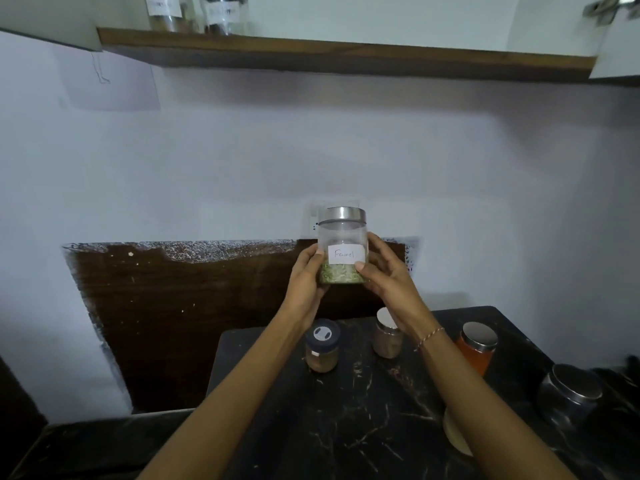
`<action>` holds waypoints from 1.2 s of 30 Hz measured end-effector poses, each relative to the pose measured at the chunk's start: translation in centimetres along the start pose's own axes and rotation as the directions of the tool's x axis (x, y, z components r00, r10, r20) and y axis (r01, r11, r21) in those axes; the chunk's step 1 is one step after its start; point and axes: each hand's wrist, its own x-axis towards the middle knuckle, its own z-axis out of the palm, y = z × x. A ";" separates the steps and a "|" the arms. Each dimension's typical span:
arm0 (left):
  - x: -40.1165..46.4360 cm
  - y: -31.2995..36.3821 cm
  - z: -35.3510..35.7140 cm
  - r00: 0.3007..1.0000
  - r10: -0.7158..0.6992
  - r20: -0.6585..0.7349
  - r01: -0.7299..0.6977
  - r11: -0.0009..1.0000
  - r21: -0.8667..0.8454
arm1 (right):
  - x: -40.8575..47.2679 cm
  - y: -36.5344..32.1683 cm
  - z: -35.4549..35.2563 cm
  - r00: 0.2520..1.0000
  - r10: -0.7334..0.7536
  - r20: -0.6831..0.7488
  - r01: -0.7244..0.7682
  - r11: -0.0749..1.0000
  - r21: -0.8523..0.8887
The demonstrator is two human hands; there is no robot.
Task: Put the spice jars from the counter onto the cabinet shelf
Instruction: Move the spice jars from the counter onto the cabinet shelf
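Observation:
A clear jar (342, 237) with a steel lid, a paper label reading "Fennel" and green seeds at its bottom is held upright in the air above the counter. My left hand (304, 282) grips its left side and my right hand (388, 278) its right side. On the black marble counter (363, 417) below stand a brown-spice jar with a dark blue lid (322, 346), a steel-lidded jar of beige powder (388, 336), an orange-powder jar (477, 346) and a dark jar (569, 393). The wooden cabinet shelf (346, 51) runs overhead, with two labelled jars (197, 13) on its left part.
An open white cabinet door (616, 43) hangs at the top right. A wall socket (313, 220) sits right behind the held jar. A dark wooden panel (194, 306) covers the wall to the left of the counter. A pale round object (455, 434) lies under my right forearm.

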 end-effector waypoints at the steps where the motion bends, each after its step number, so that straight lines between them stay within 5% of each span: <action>1: 0.1 0.6 0.0 1.000 0.021 0.017 -0.021 1.000 0.008 | 0.3 -0.4 0.1 1.000 -0.012 0.000 0.012 1.000 0.004; 18: 5.7 13.7 1.3 0.916 0.385 0.109 -0.397 0.838 0.374 | 8.6 -11.1 2.8 0.940 -0.338 0.044 0.340 0.932 -0.125; 25: 8.9 23.6 4.6 0.804 0.539 0.251 -0.594 0.742 0.309 | 14.2 -19.9 4.3 0.854 -0.509 0.106 0.519 0.849 -0.101; 31: 14.1 31.1 6.5 0.843 0.503 0.192 -0.538 0.784 0.310 | 21.8 -26.5 5.9 0.852 -0.500 0.155 0.521 0.839 -0.158; 36: 19.3 34.1 5.7 0.867 0.497 0.045 -0.452 0.743 0.493 | 27.9 -27.4 7.3 0.907 -0.381 0.182 0.417 0.876 -0.243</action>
